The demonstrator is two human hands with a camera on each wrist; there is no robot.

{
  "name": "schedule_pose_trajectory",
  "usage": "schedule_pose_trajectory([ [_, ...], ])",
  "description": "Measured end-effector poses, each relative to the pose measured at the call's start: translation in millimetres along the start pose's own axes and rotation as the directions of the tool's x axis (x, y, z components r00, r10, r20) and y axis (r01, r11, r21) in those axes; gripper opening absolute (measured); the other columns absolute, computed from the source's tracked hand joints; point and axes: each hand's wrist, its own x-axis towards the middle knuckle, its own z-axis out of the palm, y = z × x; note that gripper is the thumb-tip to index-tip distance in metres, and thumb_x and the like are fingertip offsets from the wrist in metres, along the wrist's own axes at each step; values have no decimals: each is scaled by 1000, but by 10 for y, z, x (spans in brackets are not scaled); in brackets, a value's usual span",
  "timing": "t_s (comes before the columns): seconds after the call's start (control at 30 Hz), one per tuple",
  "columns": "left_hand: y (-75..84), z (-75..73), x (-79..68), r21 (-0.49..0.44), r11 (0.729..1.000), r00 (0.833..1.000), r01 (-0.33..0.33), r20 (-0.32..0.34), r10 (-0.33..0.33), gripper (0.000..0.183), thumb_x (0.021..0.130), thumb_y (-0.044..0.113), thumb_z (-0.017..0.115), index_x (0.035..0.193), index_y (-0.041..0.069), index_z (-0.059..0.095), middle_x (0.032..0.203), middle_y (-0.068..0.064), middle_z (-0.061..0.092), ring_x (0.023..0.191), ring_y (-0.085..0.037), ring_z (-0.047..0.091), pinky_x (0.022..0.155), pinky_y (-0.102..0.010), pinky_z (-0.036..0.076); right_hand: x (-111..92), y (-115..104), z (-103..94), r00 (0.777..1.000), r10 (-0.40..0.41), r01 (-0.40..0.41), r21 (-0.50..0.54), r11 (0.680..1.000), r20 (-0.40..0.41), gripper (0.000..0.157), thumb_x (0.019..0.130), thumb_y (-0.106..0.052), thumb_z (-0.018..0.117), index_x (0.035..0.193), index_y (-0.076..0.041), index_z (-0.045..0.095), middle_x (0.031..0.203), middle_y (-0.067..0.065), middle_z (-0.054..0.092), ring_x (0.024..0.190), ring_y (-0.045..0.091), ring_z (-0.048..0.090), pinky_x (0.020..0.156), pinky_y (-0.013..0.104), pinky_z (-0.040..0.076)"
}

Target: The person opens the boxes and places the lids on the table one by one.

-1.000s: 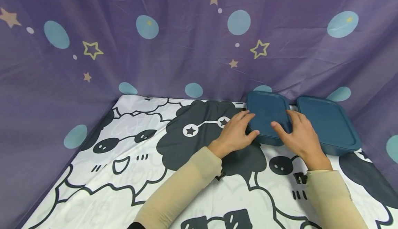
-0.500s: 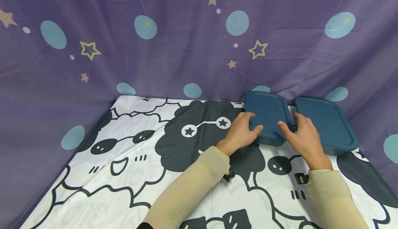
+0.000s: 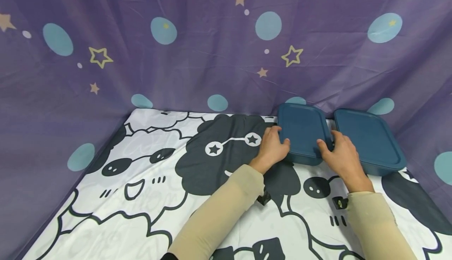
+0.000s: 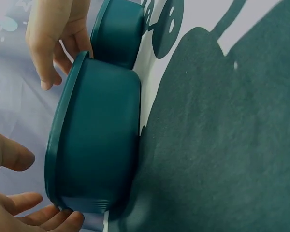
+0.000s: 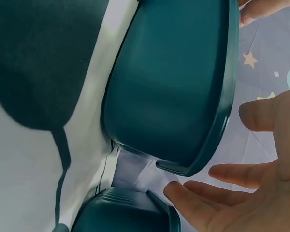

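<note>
A blue lidded storage box (image 3: 303,128) stands at the back of the cloth-covered table, right of centre in the head view. My left hand (image 3: 271,150) is at its left side. In the left wrist view the left fingertips (image 4: 70,221) touch the box's side by the rim, and the thumb stands apart from the lid. My right hand (image 3: 342,158) is at the opposite side, its fingers over the gap to a second blue box. In the right wrist view the right fingers (image 5: 198,200) are loosely spread near the lid's edge; contact is unclear.
The second blue lidded box (image 3: 367,136) stands close on the right, a narrow gap between the two. A purple curtain (image 3: 197,68) with stars hangs directly behind them. The white tablecloth (image 3: 116,189) with a dark cartoon sheep print spreads to the left and front.
My left hand shifted right over the box's near left corner, then drew back slightly to its side. The right hand moved slightly outward toward the gap. The boxes stay in place.
</note>
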Motion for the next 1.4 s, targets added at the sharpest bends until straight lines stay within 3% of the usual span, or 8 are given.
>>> schedule_pose_trajectory([
  [0.13,-23,7,21,-30,998,998,61,-1,-61,45,88,20,59,130,6,52,120,-10,55,109,-23,55,91,-33,44,9,-12,35,1000,12,-12,9,1000,17,76,97,-46,42,144,11,25,135,40,35,124,56,32,95,67,28],
  [0.33,-18,-5,16,-101,986,990,135,58,-130,47,88,17,57,133,4,49,118,-9,55,107,-21,52,92,-34,43,15,7,59,998,36,-36,4,999,54,70,99,-38,39,144,12,20,136,42,32,123,58,32,96,67,29],
  [0.6,-49,55,28,-97,983,987,157,51,-153,45,86,18,58,129,5,53,120,-11,58,111,-22,54,93,-33,43,18,38,57,993,78,-77,-21,997,88,59,100,-24,33,140,18,24,128,46,37,115,60,39,88,66,36],
  [0.9,-78,71,50,-167,970,985,174,45,-169,38,88,19,60,123,3,56,115,-12,61,107,-24,56,91,-34,44,52,80,54,985,101,-98,-31,995,139,56,100,-25,33,134,20,33,123,44,42,109,56,45,81,62,42],
  [1.2,-89,96,55,-218,954,978,207,41,-203,34,88,18,58,117,1,59,112,-12,62,105,-24,57,91,-34,44,68,131,35,972,102,-116,55,992,211,66,101,-32,32,140,20,21,131,45,34,119,59,34,90,65,35],
  [1.4,-97,112,40,-262,935,971,239,51,-234,31,90,20,59,116,3,58,109,-10,61,103,-23,56,90,-33,44,69,127,27,966,132,-159,111,981,222,66,102,-32,32,141,19,18,132,43,34,121,56,35,92,64,35],
])
